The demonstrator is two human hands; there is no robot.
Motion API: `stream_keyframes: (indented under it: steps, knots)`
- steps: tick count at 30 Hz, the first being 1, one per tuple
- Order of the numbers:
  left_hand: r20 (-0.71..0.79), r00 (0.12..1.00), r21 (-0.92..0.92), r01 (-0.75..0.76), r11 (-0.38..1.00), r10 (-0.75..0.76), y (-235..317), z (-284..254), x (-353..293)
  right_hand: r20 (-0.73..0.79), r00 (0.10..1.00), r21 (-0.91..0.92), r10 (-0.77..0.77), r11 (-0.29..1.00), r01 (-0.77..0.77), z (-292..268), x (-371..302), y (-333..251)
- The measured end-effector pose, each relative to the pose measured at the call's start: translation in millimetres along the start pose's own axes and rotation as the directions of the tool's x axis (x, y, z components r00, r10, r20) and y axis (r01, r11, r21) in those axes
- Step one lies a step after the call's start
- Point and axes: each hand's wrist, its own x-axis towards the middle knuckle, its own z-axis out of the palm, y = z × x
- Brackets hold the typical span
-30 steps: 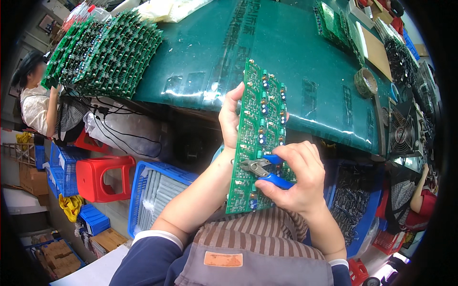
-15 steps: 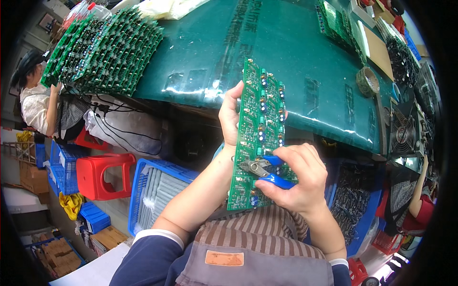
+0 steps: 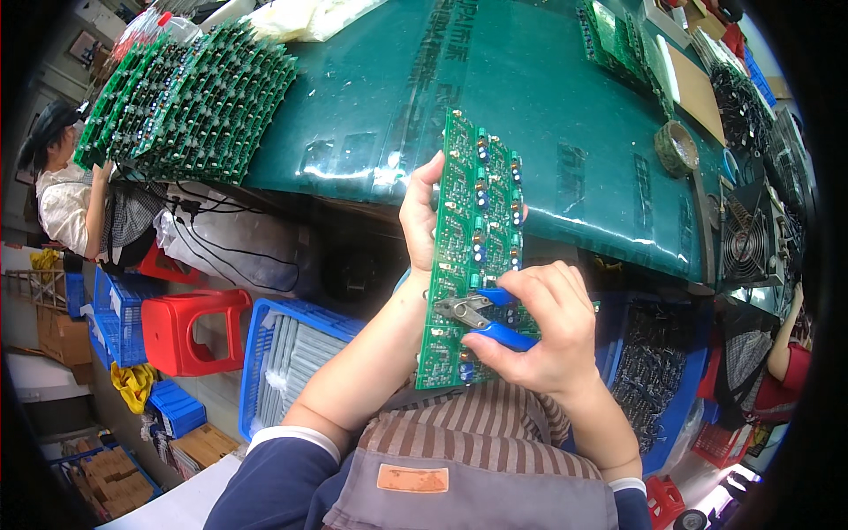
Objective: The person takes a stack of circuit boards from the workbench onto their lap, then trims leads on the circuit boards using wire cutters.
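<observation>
My left hand (image 3: 418,216) holds a long green circuit board (image 3: 473,238) upright by its left edge, over my lap in front of the green-matted bench. The board carries rows of small blue and dark components. My right hand (image 3: 539,331) grips blue-handled cutters (image 3: 481,315), whose metal jaws rest against the lower part of the board's face. The board's bottom end sits near my striped apron (image 3: 468,450).
A stack of green circuit boards (image 3: 190,97) lies at the bench's far left, more boards (image 3: 618,40) at the far right, with a tape roll (image 3: 676,146) and a fan (image 3: 749,243). Blue crates (image 3: 291,353) and a red stool (image 3: 190,331) stand below. Other people sit left (image 3: 66,203) and right (image 3: 777,371).
</observation>
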Motion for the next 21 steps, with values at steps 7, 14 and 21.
stream_keyframes:
  steps: [7, 14, 21]
  knots:
    - [-0.009, 1.0, -0.022, 0.012, 1.0, -0.012, -2.9, 3.9, -1.2, 0.023, 0.998, 0.045, 0.061, 0.997, -0.062, 0.3, -7.5, 0.1]
    - [0.196, 0.974, -0.095, 0.132, 0.987, -0.111, -3.4, -4.7, -5.0, -0.003, 0.995, 0.056, 0.104, 0.993, -0.104, -7.9, -7.8, 6.4]
    - [-0.021, 0.989, -0.058, 0.145, 0.988, -0.146, -19.3, 16.9, -20.4, -0.05, 0.994, -0.085, 0.095, 0.991, -0.099, -11.0, 0.7, 15.2]
